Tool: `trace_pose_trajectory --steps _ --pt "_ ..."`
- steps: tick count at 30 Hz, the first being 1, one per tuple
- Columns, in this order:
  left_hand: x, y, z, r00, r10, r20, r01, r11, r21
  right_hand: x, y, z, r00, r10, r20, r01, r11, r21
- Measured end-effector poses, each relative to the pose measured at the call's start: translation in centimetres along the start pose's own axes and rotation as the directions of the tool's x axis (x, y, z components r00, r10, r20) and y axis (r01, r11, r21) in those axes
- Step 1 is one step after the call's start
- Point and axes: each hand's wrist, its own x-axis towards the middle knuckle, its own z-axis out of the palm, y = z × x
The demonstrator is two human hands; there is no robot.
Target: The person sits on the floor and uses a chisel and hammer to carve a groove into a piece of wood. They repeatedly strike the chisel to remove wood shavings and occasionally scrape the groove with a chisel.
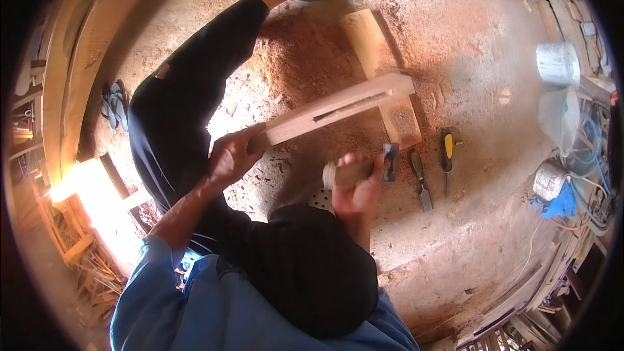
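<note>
My left hand (235,156) grips the near end of a squared wooden beam (296,125), which slants up to the right. A long narrow slot is cut in the beam toward its far end. Closed around the wooden handle of a hammer (390,162) is my right hand (359,188), slightly blurred, below the beam and apart from it. The hammer's dark metal head points right. Under the beam's far end lies a pale board (369,42) on the floor. Right of the hammer lie a chisel (420,182) and a thin-shafted tool with a yellow-and-black handle (446,149).
Sawdust and chips cover the floor. Metal buckets (558,64), a blue cloth (559,203) and hoses line the right side. Large planks (71,71) stand at the left, beside dark sandals (115,105). My bent legs (188,78) frame the work.
</note>
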Motion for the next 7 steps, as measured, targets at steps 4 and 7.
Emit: trace_pose_trajectory --steps 4,7 --pt "0.1 -0.4 1.2 0.981 -0.134 0.142 0.152 0.981 -0.119 1.0 -0.7 -3.8 0.968 0.23 0.096 -0.231 0.973 -0.001" --pt "0.6 -0.2 0.5 0.998 -0.055 -0.014 0.056 0.998 0.024 1.7 -5.9 -9.1 0.742 0.41 0.53 -0.499 0.866 0.029"
